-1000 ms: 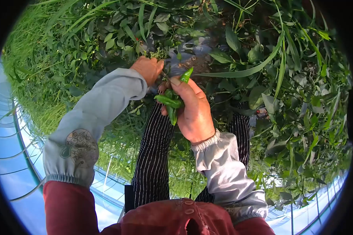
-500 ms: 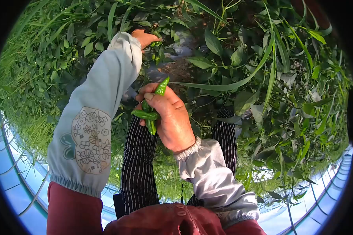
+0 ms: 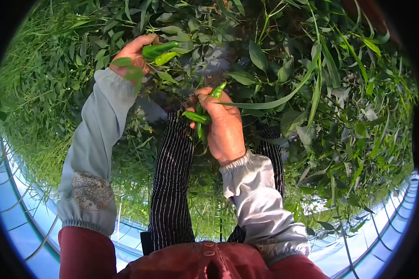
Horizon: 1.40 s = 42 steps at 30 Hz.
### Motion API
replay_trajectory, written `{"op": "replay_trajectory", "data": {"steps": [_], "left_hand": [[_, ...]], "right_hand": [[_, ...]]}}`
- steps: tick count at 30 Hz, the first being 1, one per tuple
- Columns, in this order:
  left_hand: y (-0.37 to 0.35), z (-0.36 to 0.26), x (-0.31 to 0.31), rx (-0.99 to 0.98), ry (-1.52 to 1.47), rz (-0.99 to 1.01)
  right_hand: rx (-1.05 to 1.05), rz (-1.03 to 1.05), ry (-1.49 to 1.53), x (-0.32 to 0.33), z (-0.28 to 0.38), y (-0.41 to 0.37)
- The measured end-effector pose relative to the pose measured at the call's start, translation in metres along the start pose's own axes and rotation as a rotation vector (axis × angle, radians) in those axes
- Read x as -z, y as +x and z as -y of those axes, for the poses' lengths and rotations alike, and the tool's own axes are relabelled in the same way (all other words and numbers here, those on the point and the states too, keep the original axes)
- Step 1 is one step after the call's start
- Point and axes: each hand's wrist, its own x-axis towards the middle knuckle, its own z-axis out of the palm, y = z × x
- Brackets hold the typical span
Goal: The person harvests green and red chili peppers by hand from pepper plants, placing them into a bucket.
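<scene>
Thick grass, long blade, broad leaves

The green peppers in the left hand have smooth, glossy skin that catches the light. The bunch of peppers in the right hand looks just as waxy. The left sleeve and right sleeve are thin, matt cloth with gathered cuffs. The left one bears a flat printed patch. The striped trousers are soft, matt cloth. The red garment looks coarser and dull. The broad leaves are smooth with a faint sheen.
</scene>
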Motion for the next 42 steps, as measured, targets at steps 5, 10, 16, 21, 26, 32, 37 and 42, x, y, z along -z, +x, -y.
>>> {"op": "replay_trajectory", "data": {"steps": [5, 10, 16, 21, 26, 32, 37, 42], "left_hand": [[-0.017, -0.004, -0.013, 0.029, -0.078, -0.118], [-0.007, 0.011, -0.007, 0.056, -0.026, -0.024], [-0.003, 0.031, -0.013, -0.014, 0.175, -0.163], [-0.007, 0.029, -0.028, -0.074, 0.418, -0.158], [-0.006, 0.038, -0.033, -0.151, 0.542, -0.168], [-0.003, 0.041, -0.031, -0.029, 0.608, -0.173], [0.006, 0.057, -0.028, -0.134, 0.729, -0.196], [-0.005, 0.073, -0.040, -0.195, 0.650, -0.204]], "right_hand": [[0.196, -0.076, -0.256, 0.005, 0.006, 0.014], [0.612, -0.041, -0.754, 0.005, -0.003, 0.041], [0.680, 0.009, -1.108, -0.017, 0.029, 0.043], [0.322, 0.200, -1.651, -0.027, 0.046, 0.045], [0.214, 0.213, -1.478, -0.025, 0.043, 0.048], [0.253, 0.245, -1.333, -0.006, 0.009, 0.072], [0.337, 0.053, -1.442, -0.017, 0.018, 0.037], [0.012, 0.127, -1.182, -0.001, 0.025, 0.032]]}}
